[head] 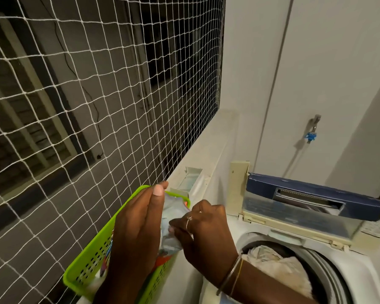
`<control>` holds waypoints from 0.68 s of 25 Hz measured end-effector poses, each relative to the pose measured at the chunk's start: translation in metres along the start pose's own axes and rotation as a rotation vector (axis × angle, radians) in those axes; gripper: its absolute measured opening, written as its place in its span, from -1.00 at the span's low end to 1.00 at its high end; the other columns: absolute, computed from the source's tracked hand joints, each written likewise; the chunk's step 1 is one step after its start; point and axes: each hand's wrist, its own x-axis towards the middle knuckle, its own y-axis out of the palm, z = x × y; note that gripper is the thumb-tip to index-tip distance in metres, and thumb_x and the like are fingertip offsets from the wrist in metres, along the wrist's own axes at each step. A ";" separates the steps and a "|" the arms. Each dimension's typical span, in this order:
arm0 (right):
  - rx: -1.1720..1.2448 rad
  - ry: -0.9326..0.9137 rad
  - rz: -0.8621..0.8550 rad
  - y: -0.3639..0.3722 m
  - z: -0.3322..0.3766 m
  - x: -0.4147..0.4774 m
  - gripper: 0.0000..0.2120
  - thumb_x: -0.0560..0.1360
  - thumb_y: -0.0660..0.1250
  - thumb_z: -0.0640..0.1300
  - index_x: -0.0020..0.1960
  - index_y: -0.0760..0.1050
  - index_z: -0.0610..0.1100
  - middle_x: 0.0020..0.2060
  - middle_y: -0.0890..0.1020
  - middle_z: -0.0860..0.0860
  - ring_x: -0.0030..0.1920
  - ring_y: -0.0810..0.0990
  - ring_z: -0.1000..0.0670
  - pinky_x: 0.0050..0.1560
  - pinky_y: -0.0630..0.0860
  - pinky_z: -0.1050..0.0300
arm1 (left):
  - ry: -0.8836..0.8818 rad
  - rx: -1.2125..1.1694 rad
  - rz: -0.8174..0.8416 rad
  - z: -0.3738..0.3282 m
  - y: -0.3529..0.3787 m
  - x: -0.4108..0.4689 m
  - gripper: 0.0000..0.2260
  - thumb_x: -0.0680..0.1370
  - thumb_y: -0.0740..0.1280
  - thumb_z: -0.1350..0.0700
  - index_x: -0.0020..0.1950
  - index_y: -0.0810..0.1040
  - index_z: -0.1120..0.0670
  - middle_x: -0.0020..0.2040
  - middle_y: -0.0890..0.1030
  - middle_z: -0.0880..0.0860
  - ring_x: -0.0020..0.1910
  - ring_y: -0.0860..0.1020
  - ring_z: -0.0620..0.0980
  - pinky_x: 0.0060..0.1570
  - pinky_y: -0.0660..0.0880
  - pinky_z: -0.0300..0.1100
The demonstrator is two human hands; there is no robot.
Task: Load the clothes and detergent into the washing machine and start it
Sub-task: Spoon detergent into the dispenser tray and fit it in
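A white net (92, 88) fills the upper left of the frame, stretched before dark building walls, as you stand at a top-loading washing machine (358, 268) in the lower right. At lower left, a lime-green perforated basket (90, 262) sits on the ledge (208, 150) beside the machine, with coloured items showing through its holes. Just right of it, at lower centre, your left hand (136, 233) rises over the basket, its grip clamped on a crumpled, pale plastic detergent pouch (173, 213), thumb pressed along the pouch's upper edge. Touching it from the right, your right hand (206, 231) pinches the same pouch near its middle, fingers closed together on the plastic; a ring shows on one finger and thin bangles (230, 275) circle the wrist. Both hands hold the pouch above the gap between basket and machine. Behind them on the ledge lies a pale, open rectangular tray (191, 178). Farther right, the machine's lid (316, 200) stands raised, its dark blue edge facing you. Below it, at lower right, the drum opening holds the clothes (279, 266), a heap of whitish fabric lying inside the tub, partly crossed by your right forearm. On the grey wall at right centre, a tap (312, 130) with a blue fitting projects above the machine.
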 end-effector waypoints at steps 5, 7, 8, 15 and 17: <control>0.325 0.147 -0.102 -0.031 -0.025 0.015 -0.83 0.45 0.32 0.18 -0.06 0.65 0.19 -0.23 0.66 0.26 -0.12 0.58 0.15 -0.04 0.41 0.00 | 0.261 0.230 -0.125 -0.033 0.023 -0.008 -0.64 0.64 0.12 -0.13 0.21 0.62 -0.02 0.21 0.63 -0.16 0.30 0.55 -0.11 0.33 0.42 0.21; 0.414 0.195 -0.067 -0.042 -0.047 0.020 -0.94 0.41 0.38 0.06 -0.15 0.61 0.22 -0.28 0.64 0.29 -0.20 0.58 0.19 -0.06 0.46 0.05 | 0.356 0.254 -0.102 -0.041 0.052 -0.016 -0.69 0.62 0.19 -0.05 0.25 0.62 0.01 0.28 0.60 -0.15 0.40 0.48 -0.11 0.42 0.34 0.15; 0.464 0.223 -0.058 -0.047 -0.060 0.023 -0.88 0.39 0.39 0.00 -0.23 0.57 0.24 -0.33 0.63 0.27 -0.23 0.59 0.19 -0.10 0.48 0.11 | 0.374 0.223 -0.087 -0.043 0.071 -0.020 -0.70 0.61 0.23 -0.01 0.27 0.61 0.02 0.32 0.58 -0.14 0.44 0.44 -0.11 0.43 0.34 0.11; 0.645 0.505 0.227 0.012 -0.173 0.060 -0.74 0.48 0.37 -0.36 0.09 0.64 -0.11 -0.08 0.70 0.01 -0.06 0.67 0.12 0.11 0.61 0.14 | -0.213 -0.252 -0.062 -0.020 0.197 0.001 -0.53 0.62 0.16 -0.06 0.53 0.18 -0.25 0.58 0.24 -0.18 0.54 0.19 -0.27 0.51 0.19 -0.26; 0.667 0.604 0.212 0.041 -0.191 0.077 -0.74 0.48 0.37 -0.32 0.14 0.61 -0.15 -0.01 0.69 -0.03 0.00 0.66 0.01 0.21 0.57 0.01 | -0.327 -0.195 -0.130 0.007 0.220 0.015 -0.45 0.64 0.17 -0.09 0.61 0.07 -0.11 0.64 0.07 -0.09 0.61 0.03 -0.17 0.58 0.10 -0.06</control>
